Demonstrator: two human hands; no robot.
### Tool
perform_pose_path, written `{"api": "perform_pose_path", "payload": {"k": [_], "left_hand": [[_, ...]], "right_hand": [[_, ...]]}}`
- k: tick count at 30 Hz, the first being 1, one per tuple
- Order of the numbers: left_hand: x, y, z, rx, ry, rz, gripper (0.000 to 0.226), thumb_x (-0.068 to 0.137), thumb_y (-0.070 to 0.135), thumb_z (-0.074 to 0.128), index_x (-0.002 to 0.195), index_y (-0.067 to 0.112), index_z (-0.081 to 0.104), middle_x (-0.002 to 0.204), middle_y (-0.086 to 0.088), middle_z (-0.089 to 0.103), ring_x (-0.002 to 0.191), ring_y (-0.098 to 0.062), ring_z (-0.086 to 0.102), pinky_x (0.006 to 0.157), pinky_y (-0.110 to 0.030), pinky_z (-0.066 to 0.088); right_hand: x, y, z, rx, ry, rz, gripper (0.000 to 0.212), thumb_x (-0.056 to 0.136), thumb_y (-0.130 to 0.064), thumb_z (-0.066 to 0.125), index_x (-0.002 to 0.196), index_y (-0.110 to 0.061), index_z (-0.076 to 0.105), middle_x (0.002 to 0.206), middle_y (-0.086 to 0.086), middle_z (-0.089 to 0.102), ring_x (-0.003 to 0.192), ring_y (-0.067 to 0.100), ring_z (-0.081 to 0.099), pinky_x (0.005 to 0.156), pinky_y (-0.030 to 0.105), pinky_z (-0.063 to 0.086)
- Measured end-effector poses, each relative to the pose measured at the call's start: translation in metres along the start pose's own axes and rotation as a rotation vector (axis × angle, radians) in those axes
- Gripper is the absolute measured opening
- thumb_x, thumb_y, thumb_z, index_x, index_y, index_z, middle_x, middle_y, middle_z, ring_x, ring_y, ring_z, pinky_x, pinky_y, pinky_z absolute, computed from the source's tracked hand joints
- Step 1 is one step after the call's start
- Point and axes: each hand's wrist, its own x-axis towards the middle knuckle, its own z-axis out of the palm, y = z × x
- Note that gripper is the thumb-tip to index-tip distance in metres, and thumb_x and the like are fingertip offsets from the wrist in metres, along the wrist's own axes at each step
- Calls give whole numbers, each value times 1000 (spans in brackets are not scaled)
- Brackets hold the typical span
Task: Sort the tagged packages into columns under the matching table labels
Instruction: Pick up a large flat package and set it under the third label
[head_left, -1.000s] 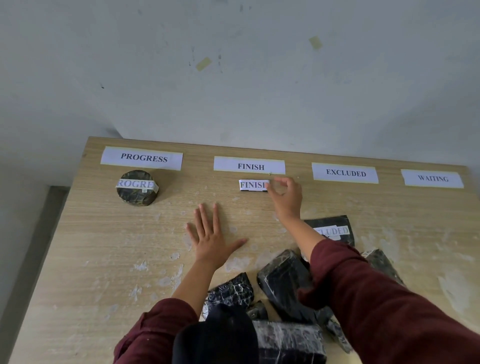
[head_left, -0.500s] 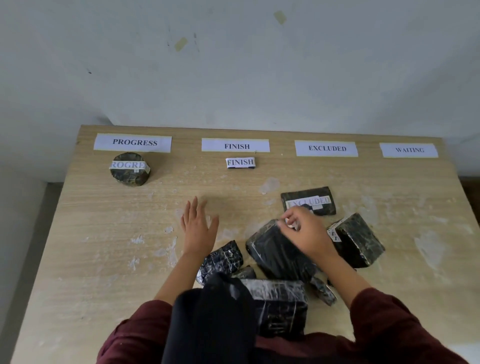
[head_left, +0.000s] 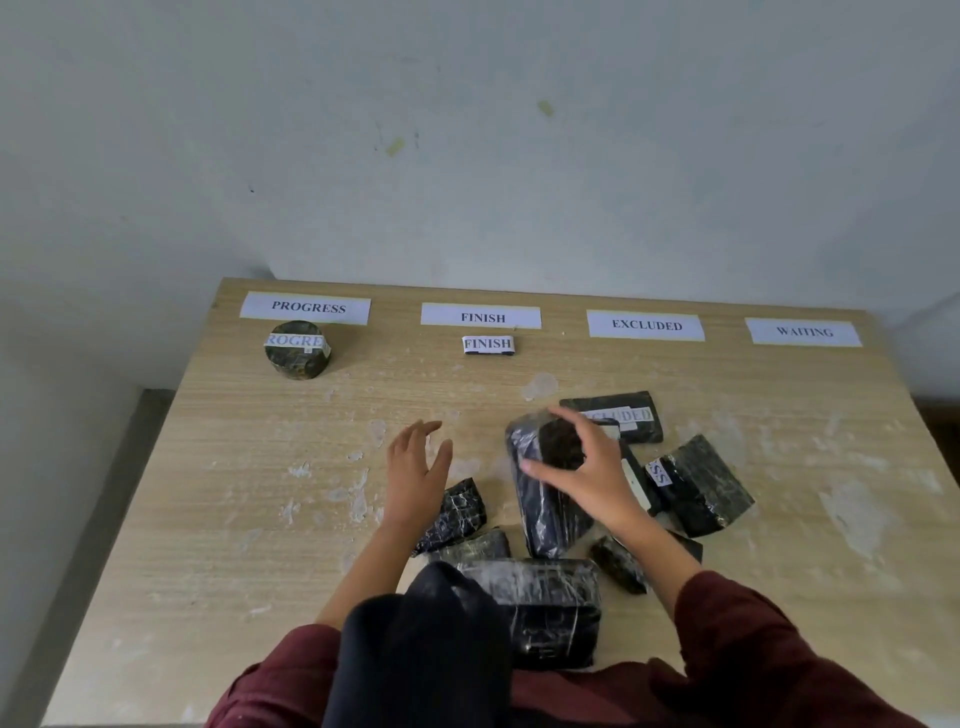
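Four paper labels lie along the table's far edge: PROGRESS (head_left: 305, 307), FINISH (head_left: 481, 317), EXCLUDED (head_left: 645, 325) and WAITING (head_left: 803, 331). A round package tagged PROGRESS (head_left: 297, 349) sits under the first, a small FINISH-tagged package (head_left: 488, 344) under the second. My right hand (head_left: 582, 467) grips a long black wrapped package (head_left: 545, 499) in the pile, its tag hidden. My left hand (head_left: 418, 467) hovers open just left of it, above a small black package (head_left: 457, 512). A flat EXCLUDED-tagged package (head_left: 618, 415) lies behind my right hand.
More black wrapped packages crowd the near middle: a block with a partly visible tag (head_left: 698, 486) at the right, a large one (head_left: 545, 610) near my body, small ones between. The wooden table (head_left: 234, 493) stands against a white wall.
My right hand left the FINISH package under its label, came back to the pile and closed on the long black package. My left hand lifted off the table. The camera tilted back.
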Motion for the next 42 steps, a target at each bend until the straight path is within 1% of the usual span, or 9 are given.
{"api": "perform_pose_path", "payload": {"k": [5, 8, 12, 18, 23, 28, 32, 38, 42], "left_hand": [[-10, 35, 2, -409, -324, -162, 50, 93, 48, 45, 131, 16, 50, 133, -3, 54, 121, -22, 50, 102, -37, 40], [-16, 47, 11, -475, -518, -237, 75, 74, 74, 52, 126, 21, 53, 130, 0, 58, 117, -25, 57, 103, -45, 43], [-24, 57, 18, -557, -545, -232, 51, 88, 57, 52, 122, 21, 59, 121, -1, 65, 100, -22, 68, 88, -34, 53], [-31, 66, 15, -586, -549, -201, 38, 95, 40, 48, 111, 12, 67, 107, -7, 69, 76, -17, 69, 61, -16, 49], [-33, 67, 14, -616, -524, -211, 33, 96, 31, 50, 112, 8, 66, 105, -8, 69, 72, -16, 69, 61, -16, 50], [-26, 70, 25, -656, -433, -244, 35, 92, 31, 57, 117, 6, 55, 112, -11, 68, 77, -17, 69, 72, -27, 53], [-22, 85, 42, -654, -476, -193, 36, 89, 30, 63, 116, 8, 52, 112, -9, 67, 87, -17, 72, 84, -33, 55], [-4, 122, 80, -352, -568, 3, 41, 83, 42, 68, 116, 21, 55, 111, 2, 64, 95, -14, 65, 77, -22, 53], [19, 128, 121, 63, -450, 169, 38, 91, 40, 56, 123, 19, 52, 126, -3, 58, 117, -19, 54, 98, -34, 45]], "right_hand": [[3, -8, -34, 1097, -169, 285, 87, 53, -46, 88, 128, -15, 57, 114, 11, 62, 114, 34, 55, 104, 49, 42], [-5, -6, -35, 1310, -137, 428, 62, 77, -50, 66, 125, -12, 60, 119, 17, 63, 114, 39, 57, 103, 55, 41], [-13, -3, -36, 1332, -51, 419, 50, 89, -53, 46, 86, -13, 75, 85, 12, 71, 72, 31, 70, 67, 37, 58], [-13, -1, -39, 1316, -92, 409, 57, 91, -53, 39, 80, -11, 77, 79, 13, 70, 68, 31, 69, 64, 35, 57], [-11, -6, -42, 1169, -149, 410, 50, 83, -56, 53, 84, -12, 77, 87, 14, 73, 80, 32, 68, 78, 39, 52], [-17, 2, -47, 1147, -239, 359, 68, 68, -39, 83, 128, -12, 62, 126, 14, 65, 116, 31, 61, 101, 47, 47], [-19, 10, -56, 1165, -19, 310, 53, 80, -15, 69, 130, -3, 57, 124, 18, 66, 106, 27, 67, 75, 32, 59], [-10, 37, -110, 1175, 165, 278, 48, 86, -30, 66, 128, -8, 58, 124, 16, 66, 115, 32, 63, 92, 46, 52], [18, 68, -169, 1123, 378, 262, 51, 88, -35, 64, 131, -8, 55, 123, 15, 66, 111, 31, 65, 86, 43, 55]]}}
